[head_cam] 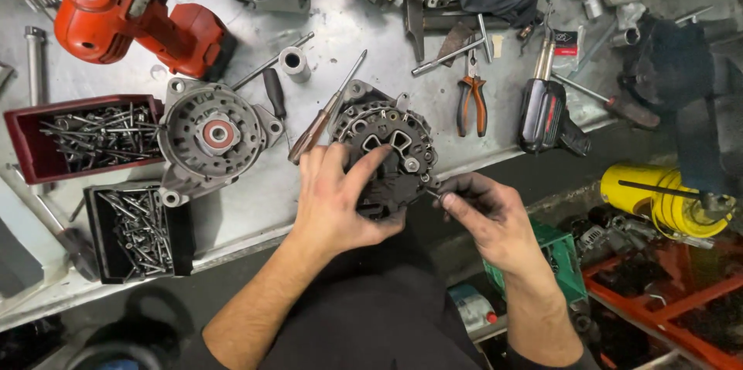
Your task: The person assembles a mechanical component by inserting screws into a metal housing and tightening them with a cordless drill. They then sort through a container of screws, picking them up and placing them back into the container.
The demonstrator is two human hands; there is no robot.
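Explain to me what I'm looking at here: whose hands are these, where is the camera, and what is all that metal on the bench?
There is one picture, taken by a camera worn on a person's head, looking down at their own two bare, grease-stained hands. No machine is involved.

The left hand steadies a dark alternator housing at the edge of a metal workbench. The right hand pinches a small part at the housing's lower right edge; it is too small to identify.

On the bench lie a second, silver alternator housing with a red centre, a screwdriver, orange-handled pliers, a red cordless drill, a black power tool, and two trays of screws, one red and one black. More alternator parts sit along the far edge.
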